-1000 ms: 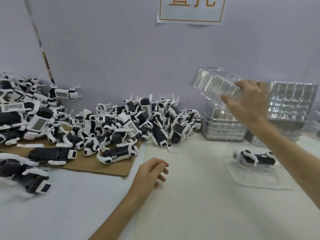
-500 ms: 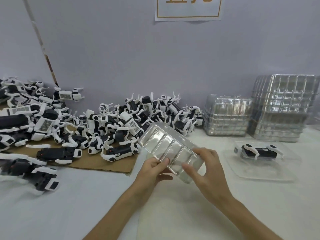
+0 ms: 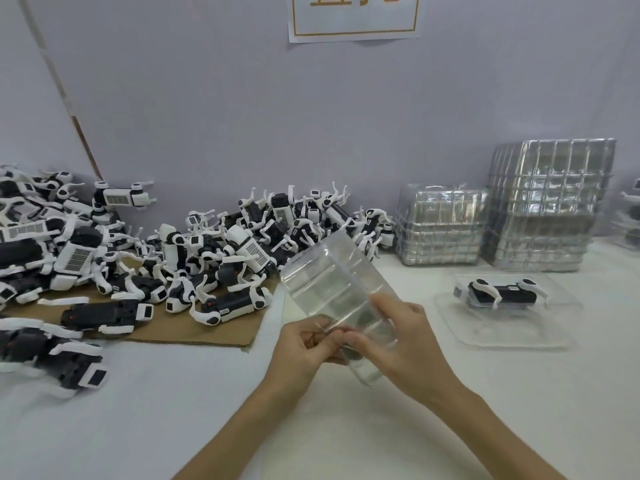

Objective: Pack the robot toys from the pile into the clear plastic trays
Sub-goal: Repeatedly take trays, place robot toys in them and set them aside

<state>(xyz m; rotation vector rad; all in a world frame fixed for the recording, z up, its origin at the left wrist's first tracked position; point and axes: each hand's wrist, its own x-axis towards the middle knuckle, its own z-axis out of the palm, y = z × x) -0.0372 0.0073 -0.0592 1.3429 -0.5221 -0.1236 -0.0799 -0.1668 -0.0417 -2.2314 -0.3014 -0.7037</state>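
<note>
A clear plastic tray is held tilted above the table's middle, its near end pinched between both hands. My left hand grips that end from the left and my right hand from the right. A big pile of black-and-white robot toys covers the left side, partly on a sheet of brown cardboard. At the right, one robot toy lies in a clear tray flat on the table.
Two stacks of empty clear trays stand by the back wall: a low stack and a taller stack. More packed toys show at the far right edge. A paper sign hangs on the grey wall.
My right hand took the tray from the low stack and brought it down to the middle. My left hand rose to meet it, and now both hands grip its near end.
</note>
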